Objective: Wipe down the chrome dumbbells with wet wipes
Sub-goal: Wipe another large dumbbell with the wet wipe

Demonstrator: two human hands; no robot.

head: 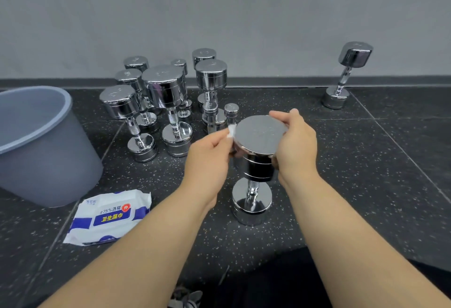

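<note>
Dumbbell (258, 134): likely heavy, slick chrome; your right grip (296, 146) is clasping its top head, left grip (207, 158) pinching the limp wipe (231, 133).

Wet wipe (231, 133) (mostly) hidden in left hand (207, 158)

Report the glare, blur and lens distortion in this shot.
Head view throughout: soft, even light and faint shadows; glare streaks on the grouped dumbbells, while the top of the held dumbbell reads dull grey; the wet wipe pinched by the left hand is smeared; wide-angle stretch swells the forearms near the bottom edge.
</note>
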